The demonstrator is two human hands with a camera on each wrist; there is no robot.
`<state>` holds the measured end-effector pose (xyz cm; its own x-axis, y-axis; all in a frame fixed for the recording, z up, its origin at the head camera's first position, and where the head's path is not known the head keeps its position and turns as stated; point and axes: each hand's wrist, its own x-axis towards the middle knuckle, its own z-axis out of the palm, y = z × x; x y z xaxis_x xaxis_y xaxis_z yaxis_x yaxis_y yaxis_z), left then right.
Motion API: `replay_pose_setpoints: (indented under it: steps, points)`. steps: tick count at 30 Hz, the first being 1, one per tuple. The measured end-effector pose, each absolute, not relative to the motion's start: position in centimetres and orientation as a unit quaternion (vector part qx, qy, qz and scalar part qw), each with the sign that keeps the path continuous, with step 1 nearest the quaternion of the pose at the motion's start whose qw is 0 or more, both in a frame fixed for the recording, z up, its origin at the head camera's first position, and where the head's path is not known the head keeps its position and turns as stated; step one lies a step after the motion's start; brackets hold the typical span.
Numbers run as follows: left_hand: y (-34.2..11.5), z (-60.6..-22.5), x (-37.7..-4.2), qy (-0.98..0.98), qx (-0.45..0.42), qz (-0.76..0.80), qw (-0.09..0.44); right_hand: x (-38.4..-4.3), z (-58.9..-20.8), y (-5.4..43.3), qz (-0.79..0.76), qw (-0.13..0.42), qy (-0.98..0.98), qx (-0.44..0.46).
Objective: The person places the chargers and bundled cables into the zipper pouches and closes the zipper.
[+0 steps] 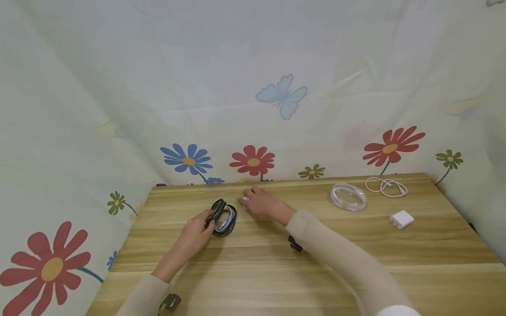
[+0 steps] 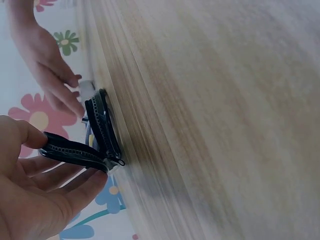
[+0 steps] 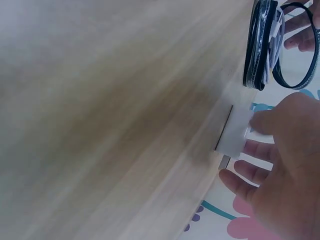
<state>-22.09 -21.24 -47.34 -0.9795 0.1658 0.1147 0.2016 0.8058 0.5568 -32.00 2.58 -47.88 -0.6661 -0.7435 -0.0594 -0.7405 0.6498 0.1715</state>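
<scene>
My left hand (image 1: 192, 235) holds the rim of a small round black zip case (image 1: 218, 210) between thumb and fingers. The case stands unzipped on the table, its lid raised, as the left wrist view shows. Inside it lies a coiled pale purple cable (image 1: 226, 222) with a bit of yellow by it. Just right of the case, my right hand (image 1: 262, 204) pinches a white block-shaped charger (image 3: 236, 131) between thumb and fingers. A metal prong shows at one end of the charger, close to the tabletop. In the head view my fingers cover most of it.
On the right of the wooden table (image 1: 253, 272) lie a clear round case (image 1: 348, 197), a looped white cable (image 1: 385, 187) and a second white charger (image 1: 401, 219) with prongs. A flower-printed cloth (image 1: 221, 109) hangs behind the table's far edge.
</scene>
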Motion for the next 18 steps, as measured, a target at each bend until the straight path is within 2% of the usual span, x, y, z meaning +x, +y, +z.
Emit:
replay_pose_setpoints:
  steps: [8,18]
  points:
    - [-21.3,-47.5,-22.0,-0.95,-0.096,-0.294,0.031,-30.7,-48.2,3.8,-0.068,0.053,-0.902,0.424]
    - [-21.3,-47.5,-22.0,-0.95,-0.1,-0.294,0.033,-29.7,-48.3,4.6,0.006,0.045,-0.888,0.458]
